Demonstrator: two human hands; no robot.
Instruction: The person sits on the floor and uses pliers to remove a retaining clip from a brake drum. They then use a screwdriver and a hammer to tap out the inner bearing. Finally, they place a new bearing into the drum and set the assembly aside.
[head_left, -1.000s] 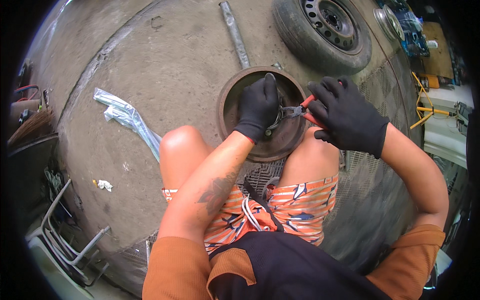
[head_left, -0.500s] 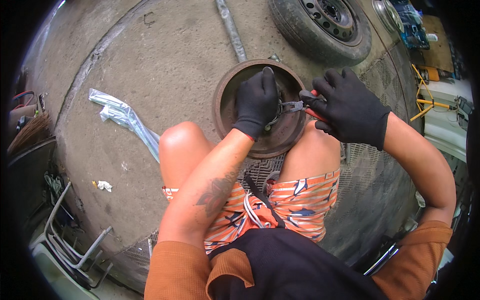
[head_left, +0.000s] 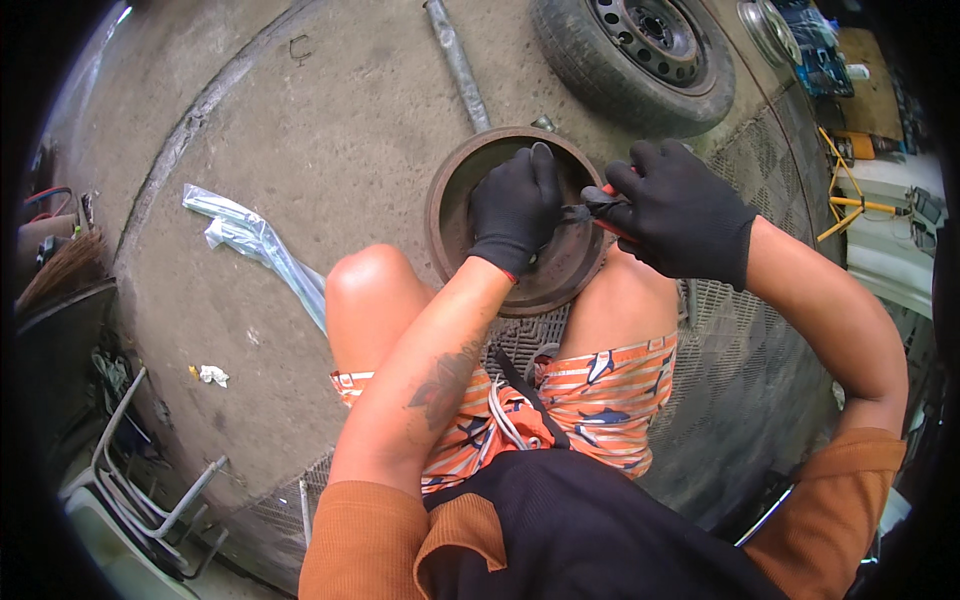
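Left hand (head_left: 515, 205), right hand (head_left: 680, 218) gloved black; plier handles (head_left: 614, 231) red; drum (head_left: 575, 266) brown; shorts (head_left: 605, 395) striped orange-white.

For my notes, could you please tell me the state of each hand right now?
Left hand: closed over the metal drum; what it grips, if anything, is hidden.
Right hand: closed, holding the red-handled pliers.

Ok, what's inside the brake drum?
Visible: the closed left hand over the brake drum, the tip of the red-handled pliers beside it, and bare rusty metal at lower right. Whatever lies beneath that glove is covered.
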